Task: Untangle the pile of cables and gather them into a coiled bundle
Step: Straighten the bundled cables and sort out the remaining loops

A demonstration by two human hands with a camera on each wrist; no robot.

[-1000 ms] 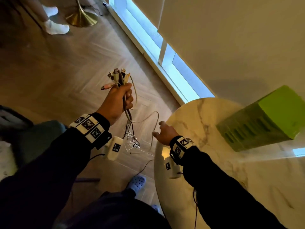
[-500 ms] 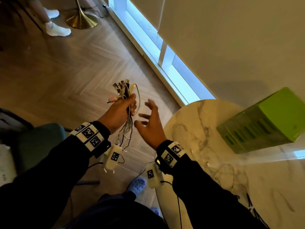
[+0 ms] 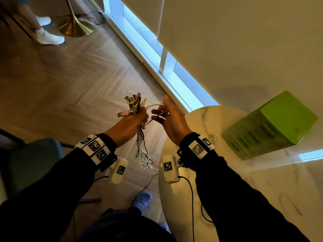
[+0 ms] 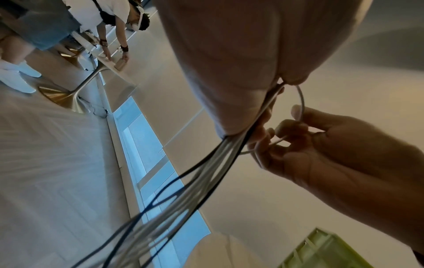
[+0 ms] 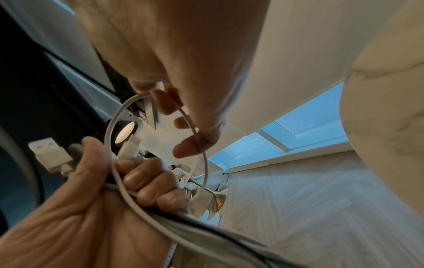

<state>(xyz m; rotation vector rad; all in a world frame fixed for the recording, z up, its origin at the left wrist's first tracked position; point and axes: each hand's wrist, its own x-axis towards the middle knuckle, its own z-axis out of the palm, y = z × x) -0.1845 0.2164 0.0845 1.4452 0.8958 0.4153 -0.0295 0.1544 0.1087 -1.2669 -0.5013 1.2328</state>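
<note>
My left hand (image 3: 132,121) grips a bundle of white and black cables (image 3: 142,147) in a fist, held over the floor. Several plugs (image 3: 133,103) stick up out of the fist, and the loose ends hang down in a tangle. A white cable loop (image 3: 154,106) arches from the fist to my right hand (image 3: 160,114), whose fingers pinch it right beside the left hand. The right wrist view shows the white cable loop (image 5: 110,130) running over the left hand (image 5: 128,181) next to a white USB plug (image 5: 49,154). Seen from the left wrist, the cables (image 4: 206,181) stream away below the palm.
A round marble table (image 3: 244,180) stands at the right with a green crate (image 3: 269,126) on it. A low window (image 3: 174,79) runs along the wall. A brass lamp base (image 3: 76,27) and another person's socked feet (image 3: 49,38) are far left. A green chair (image 3: 35,158) is near my left arm.
My right hand left the table edge, rose to the left hand and took hold of the white cable loop. The left hand with the bundle drew slightly nearer.
</note>
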